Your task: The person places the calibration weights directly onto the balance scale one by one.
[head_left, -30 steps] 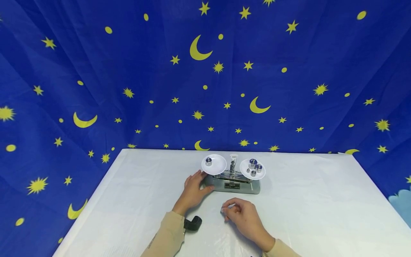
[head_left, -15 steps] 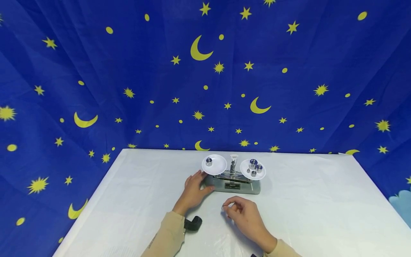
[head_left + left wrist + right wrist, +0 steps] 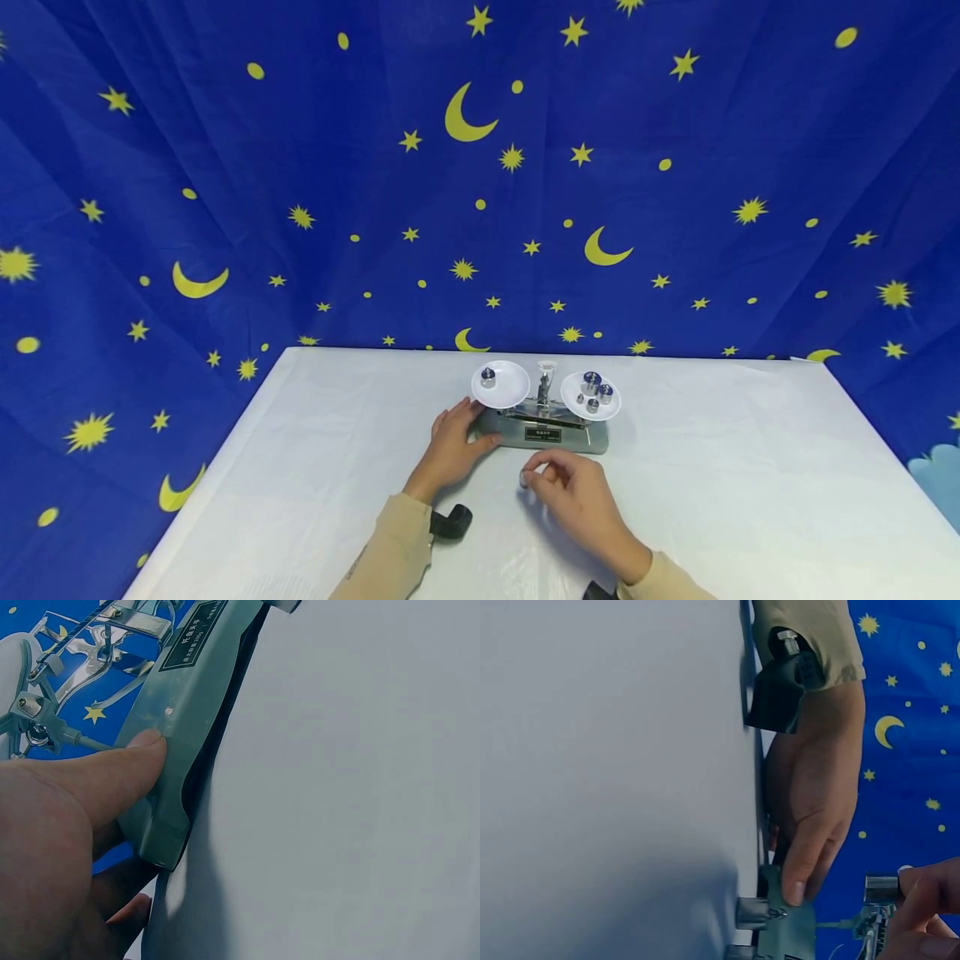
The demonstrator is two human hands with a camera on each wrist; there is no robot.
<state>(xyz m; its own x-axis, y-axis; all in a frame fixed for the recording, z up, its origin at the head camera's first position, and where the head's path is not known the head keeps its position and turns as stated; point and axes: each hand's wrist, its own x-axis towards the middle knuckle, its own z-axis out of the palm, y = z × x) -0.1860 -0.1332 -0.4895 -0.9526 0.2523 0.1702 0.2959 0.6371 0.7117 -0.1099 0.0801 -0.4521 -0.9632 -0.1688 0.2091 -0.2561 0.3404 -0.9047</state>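
Note:
A balance scale (image 3: 510, 429) with a grey-green base stands on the table. My left hand (image 3: 448, 450) grips the left end of its base, thumb in front and fingers round the far side. My right hand (image 3: 581, 504), in front of the base, pinches a small metal weight (image 3: 881, 889) between thumb and fingertips, above the table. On the left pan (image 3: 513, 390) sits one knobbed weight (image 3: 488, 378). The right pan (image 3: 570, 387) bears several weights (image 3: 591, 383) of different sizes. The right wrist view also shows another weight (image 3: 751, 913) standing on the table by the base.
A white cover lies over the table (image 3: 750, 467). Behind it hangs a blue cloth (image 3: 375, 167) with yellow moons and stars. A black wrist-camera mount (image 3: 452, 522) juts from the left sleeve. Part of a second metal weight (image 3: 741, 952) shows at the right wrist view's bottom edge.
My right hand has shifted slightly towards the scale with the weight between its fingertips, and the weight has turned a little. My left hand and the pans stay as they were.

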